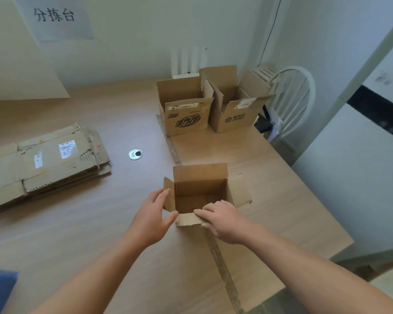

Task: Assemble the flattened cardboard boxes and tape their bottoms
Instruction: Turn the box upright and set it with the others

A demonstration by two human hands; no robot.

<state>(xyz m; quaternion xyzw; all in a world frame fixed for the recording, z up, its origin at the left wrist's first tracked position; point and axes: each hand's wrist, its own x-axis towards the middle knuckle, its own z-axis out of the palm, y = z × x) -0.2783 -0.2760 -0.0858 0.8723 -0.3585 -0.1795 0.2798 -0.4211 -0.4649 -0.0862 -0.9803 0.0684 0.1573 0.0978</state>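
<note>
Left of frame: stack of flattened boxes (45, 164) lying on the surface (100, 223), with a round metal grommet (135, 154) to its right. Lower centre: open box (200, 177) upright, flaps up; left hand (152, 216) spread wide, fingers straight against its left flap, right hand (225, 220) flat on the near flap, fingers extended, gripping nothing. Upper right: two assembled boxes (184, 116) (234, 116) side by side, a white chair (290, 98) beyond them.

Brown cardboard boxes (184, 114) with black print stand on a light wood-grain table (100, 223).
</note>
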